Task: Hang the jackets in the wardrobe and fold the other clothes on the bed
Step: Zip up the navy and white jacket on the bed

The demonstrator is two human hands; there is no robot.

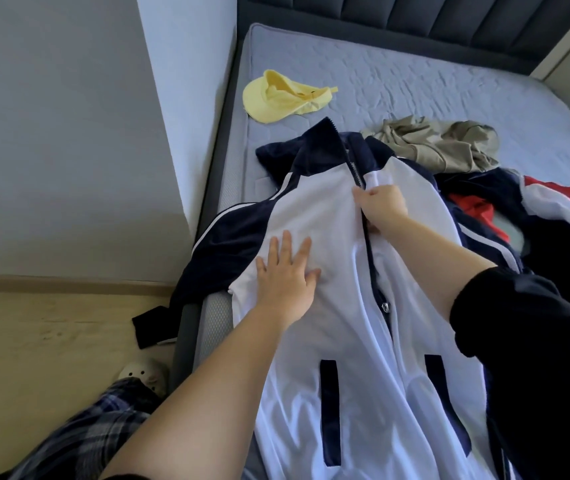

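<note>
A white and navy track jacket [339, 341] lies front-up along the near left part of the bed [415, 84], collar toward the headboard. My left hand [285, 278] presses flat on its left chest panel, fingers spread. Higher up, my right hand [382, 207] pinches the jacket at the zipper line just below the collar. A second navy, white and red jacket [525, 216] lies crumpled to the right, with an olive-beige garment [442, 143] bunched behind it.
A yellow cap [280, 98] lies on the mattress near the far left corner. A grey wall panel [69, 133] stands close on the left beside the bed. A dark sleeve end [153, 327] hangs over the bed edge above the wooden floor [34, 341].
</note>
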